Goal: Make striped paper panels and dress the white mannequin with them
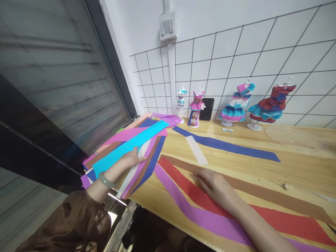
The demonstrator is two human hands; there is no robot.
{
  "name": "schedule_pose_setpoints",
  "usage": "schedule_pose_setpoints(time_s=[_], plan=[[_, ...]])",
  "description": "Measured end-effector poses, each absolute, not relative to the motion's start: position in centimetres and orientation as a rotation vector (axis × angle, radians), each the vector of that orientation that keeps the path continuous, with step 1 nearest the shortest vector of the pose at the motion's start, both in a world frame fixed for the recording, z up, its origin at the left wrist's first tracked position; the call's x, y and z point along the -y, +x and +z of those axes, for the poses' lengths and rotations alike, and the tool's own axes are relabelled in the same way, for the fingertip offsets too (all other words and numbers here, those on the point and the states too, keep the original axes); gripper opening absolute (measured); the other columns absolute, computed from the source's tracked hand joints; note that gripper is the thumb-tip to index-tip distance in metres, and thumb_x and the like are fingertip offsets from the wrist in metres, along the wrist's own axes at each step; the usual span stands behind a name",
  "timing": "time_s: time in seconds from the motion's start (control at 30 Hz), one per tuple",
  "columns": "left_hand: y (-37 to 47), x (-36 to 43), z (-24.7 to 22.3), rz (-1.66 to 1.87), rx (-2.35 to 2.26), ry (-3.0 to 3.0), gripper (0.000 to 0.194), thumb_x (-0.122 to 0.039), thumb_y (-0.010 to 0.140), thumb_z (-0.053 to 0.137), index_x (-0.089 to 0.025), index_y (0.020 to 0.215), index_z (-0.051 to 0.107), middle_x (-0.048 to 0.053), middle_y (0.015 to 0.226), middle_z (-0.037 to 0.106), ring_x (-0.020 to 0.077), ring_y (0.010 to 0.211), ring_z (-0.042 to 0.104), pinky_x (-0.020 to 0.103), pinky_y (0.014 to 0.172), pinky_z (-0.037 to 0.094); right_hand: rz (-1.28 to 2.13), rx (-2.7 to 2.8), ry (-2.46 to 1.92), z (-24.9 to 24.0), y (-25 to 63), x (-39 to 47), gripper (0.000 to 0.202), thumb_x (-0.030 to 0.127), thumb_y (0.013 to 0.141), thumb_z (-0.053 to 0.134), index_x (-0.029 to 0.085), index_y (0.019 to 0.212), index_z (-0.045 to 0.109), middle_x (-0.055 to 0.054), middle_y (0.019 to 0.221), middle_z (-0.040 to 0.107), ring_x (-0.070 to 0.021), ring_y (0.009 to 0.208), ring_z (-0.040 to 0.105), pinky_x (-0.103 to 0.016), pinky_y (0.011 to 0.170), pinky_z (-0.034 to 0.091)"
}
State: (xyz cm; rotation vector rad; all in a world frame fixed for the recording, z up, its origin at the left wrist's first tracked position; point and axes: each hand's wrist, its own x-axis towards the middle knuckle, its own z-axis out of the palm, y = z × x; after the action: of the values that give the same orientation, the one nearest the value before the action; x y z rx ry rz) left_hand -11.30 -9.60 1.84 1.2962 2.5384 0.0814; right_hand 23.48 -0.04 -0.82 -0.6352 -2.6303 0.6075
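Note:
My left hand (130,159) rests on a stack of coloured paper strips (147,154) at the table's left end, thumb and fingers pinching the edge of the cyan strip (131,145) on top. A green bangle circles that wrist. My right hand (214,183) lies flat on the wooden table (301,164), palm down, pressing on a red strip (275,218) and touching a brown strip (262,192). A purple strip (199,215) runs alongside the red one, nearer to me.
A long dark blue strip (228,147) and a short white strip (196,150) lie farther back. Several small dress mannequins (195,108) and a black phone (206,109) stand against the wire-grid wall. A dark window is at the left.

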Motion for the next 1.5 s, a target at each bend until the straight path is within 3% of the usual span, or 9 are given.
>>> schedule_pose_setpoints(time_s=[0.27, 0.4, 0.57, 0.7, 0.87, 1.07, 1.2, 1.37, 1.5], plan=[[-12.4, 10.8, 0.1, 0.514, -2.488, 1.076, 0.049, -0.037, 0.050, 0.070, -0.015, 0.091, 0.054, 0.005, 0.079, 0.063, 0.0229, 0.075, 0.058, 0.026, 0.056, 0.037, 0.658, 2.607, -0.635, -0.8, 23.3, -0.1, 0.026, 0.029, 0.090, 0.031, 0.019, 0.089, 0.056, -0.006, 0.083, 0.062, -0.0180, 0.075, 0.057, -0.030, 0.066, 0.042], [-12.8, 10.9, 0.3, 0.560, -2.315, 1.055, 0.032, -0.038, 0.051, 0.070, -0.016, 0.069, 0.053, -0.003, 0.051, 0.050, 0.0123, 0.049, 0.047, 0.023, 0.046, 0.030, 0.732, 2.567, -0.706, 0.0, 23.6, 0.2, 0.030, 0.034, 0.090, 0.031, 0.020, 0.095, 0.057, -0.007, 0.086, 0.063, -0.0191, 0.076, 0.058, -0.032, 0.068, 0.043], [-12.5, 11.4, 1.1, 0.622, -2.216, 1.032, 0.036, -0.045, 0.052, 0.069, -0.017, 0.055, 0.046, -0.007, 0.041, 0.036, 0.0068, 0.039, 0.032, 0.022, 0.042, 0.022, 0.954, 2.588, -0.718, 1.0, 23.6, 0.8, 0.032, 0.043, 0.085, 0.042, 0.021, 0.103, 0.056, -0.006, 0.086, 0.065, -0.0191, 0.077, 0.059, -0.031, 0.068, 0.044], [-11.4, 12.1, 2.8, 0.813, -2.153, 0.912, 0.036, -0.045, 0.053, 0.069, -0.017, 0.058, 0.046, -0.006, 0.046, 0.038, 0.0063, 0.040, 0.031, 0.021, 0.041, 0.022, 1.169, 2.612, -0.659, 1.3, 23.7, 1.2, 0.040, 0.048, 0.081, 0.049, 0.018, 0.106, 0.056, -0.002, 0.071, 0.062, -0.0155, 0.065, 0.057, -0.028, 0.062, 0.044], [-10.7, 13.3, 5.4, 1.010, -2.001, 0.897, 0.032, -0.041, 0.057, 0.069, -0.017, 0.065, 0.049, -0.005, 0.054, 0.043, 0.0059, 0.044, 0.035, 0.020, 0.042, 0.025, 1.222, 2.637, -0.668, 1.6, 24.0, 1.6, 0.043, 0.049, 0.077, 0.053, 0.020, 0.110, 0.056, -0.003, 0.078, 0.063, -0.0142, 0.065, 0.056, -0.025, 0.057, 0.042], [-10.2, 14.3, 7.6, 1.206, -1.712, 0.857, 0.030, -0.037, 0.061, 0.071, -0.016, 0.075, 0.053, 0.000, 0.070, 0.056, 0.0099, 0.059, 0.052, 0.022, 0.055, 0.042, 1.096, 2.671, -0.628, 0.6, 24.2, 1.0, 0.032, 0.033, 0.081, 0.049, 0.024, 0.111, 0.058, -0.006, 0.107, 0.063, -0.0212, 0.091, 0.058, -0.033, 0.076, 0.045], [-9.3, 15.0, 8.9, 1.331, -1.549, 0.889, 0.025, -0.031, 0.065, 0.069, -0.016, 0.077, 0.053, 0.001, 0.072, 0.058, 0.0098, 0.061, 0.053, 0.021, 0.056, 0.044, 0.928, 2.633, -0.697, 0.0, 23.9, 0.4, 0.030, 0.031, 0.084, 0.044, 0.021, 0.108, 0.059, -0.008, 0.106, 0.063, -0.0235, 0.095, 0.057, -0.037, 0.081, 0.044], [-6.6, 14.4, 10.5, 1.213, -1.450, 1.083, 0.024, -0.034, 0.070, 0.065, -0.016, 0.074, 0.049, 0.005, 0.090, 0.059, 0.0143, 0.076, 0.057, 0.027, 0.065, 0.047, 0.849, 2.472, -0.663, -0.1, 23.6, 0.1, 0.029, 0.038, 0.086, 0.041, 0.020, 0.102, 0.059, -0.009, 0.098, 0.062, -0.0211, 0.091, 0.057, -0.035, 0.079, 0.045], [-4.1, 13.4, 10.4, 0.986, -1.676, 1.326, 0.029, -0.040, 0.070, 0.063, -0.017, 0.084, 0.051, 0.001, 0.076, 0.057, 0.0138, 0.071, 0.055, 0.026, 0.065, 0.046, 0.870, 2.460, -0.656, 0.0, 23.7, 0.2, 0.029, 0.037, 0.087, 0.041, 0.020, 0.102, 0.059, -0.009, 0.099, 0.061, -0.0206, 0.092, 0.056, -0.035, 0.080, 0.045]])
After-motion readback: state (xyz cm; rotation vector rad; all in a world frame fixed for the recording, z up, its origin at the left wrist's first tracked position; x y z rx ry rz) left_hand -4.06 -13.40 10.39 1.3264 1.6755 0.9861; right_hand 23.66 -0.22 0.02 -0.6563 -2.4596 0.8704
